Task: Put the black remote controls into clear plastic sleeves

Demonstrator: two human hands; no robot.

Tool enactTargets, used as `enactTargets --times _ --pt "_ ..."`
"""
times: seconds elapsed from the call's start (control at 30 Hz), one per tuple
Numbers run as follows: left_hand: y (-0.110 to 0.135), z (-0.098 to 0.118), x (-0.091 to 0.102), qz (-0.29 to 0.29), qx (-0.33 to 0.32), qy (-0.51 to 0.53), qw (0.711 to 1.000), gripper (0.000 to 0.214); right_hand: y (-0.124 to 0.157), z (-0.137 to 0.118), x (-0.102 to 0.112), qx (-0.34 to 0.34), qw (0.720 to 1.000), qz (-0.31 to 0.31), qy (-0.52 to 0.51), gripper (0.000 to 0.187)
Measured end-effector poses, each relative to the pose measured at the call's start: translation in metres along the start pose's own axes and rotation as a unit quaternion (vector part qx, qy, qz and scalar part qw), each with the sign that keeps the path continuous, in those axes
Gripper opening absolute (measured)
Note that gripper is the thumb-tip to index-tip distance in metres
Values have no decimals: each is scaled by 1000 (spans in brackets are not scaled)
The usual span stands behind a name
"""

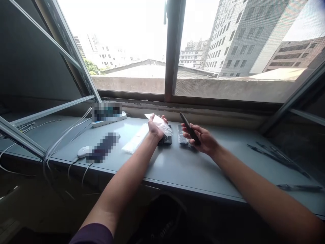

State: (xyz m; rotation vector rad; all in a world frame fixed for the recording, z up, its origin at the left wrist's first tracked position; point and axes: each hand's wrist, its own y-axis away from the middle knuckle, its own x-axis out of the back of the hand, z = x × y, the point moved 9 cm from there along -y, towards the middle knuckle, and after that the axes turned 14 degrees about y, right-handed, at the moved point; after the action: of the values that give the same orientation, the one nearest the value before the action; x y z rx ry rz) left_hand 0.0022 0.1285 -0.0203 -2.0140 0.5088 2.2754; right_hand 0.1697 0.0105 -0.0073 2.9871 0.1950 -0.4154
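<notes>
My left hand point(155, 128) is closed on a clear plastic bag point(160, 124), lifted a little above the grey ledge point(182, 166). My right hand point(201, 138) grips a slim black remote control point(188, 127), tilted with its far end pointing up toward the window. Under my left hand a second black remote point(166, 140) lies flat on the ledge. Another remote in a clear bag point(182, 137) lies just left of my right hand. A flat stack of empty plastic bags point(135, 142) rests left of my left wrist.
A white power strip point(108, 119) and several white cables point(66, 135) lie at the left. A white mouse-shaped object point(83, 151) sits near the ledge's front edge. Dark thin strips point(276, 156) lie at the right. The window frame point(172, 51) stands behind.
</notes>
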Motion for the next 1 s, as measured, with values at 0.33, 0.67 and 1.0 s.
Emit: enactTargets --times 0.33,0.67,1.0 --pt "-1 0 0 1 -3 5 1000 26 1 1 -9 -6 998 -52 -21 31" --pt "1 -1 -1 0 -4 -6 1000 27 2 -13 -8 73 997 -5 -12 20" --pt "2 -1 -1 0 -7 -3 1000 21 -5 -12 5 170 982 50 66 43"
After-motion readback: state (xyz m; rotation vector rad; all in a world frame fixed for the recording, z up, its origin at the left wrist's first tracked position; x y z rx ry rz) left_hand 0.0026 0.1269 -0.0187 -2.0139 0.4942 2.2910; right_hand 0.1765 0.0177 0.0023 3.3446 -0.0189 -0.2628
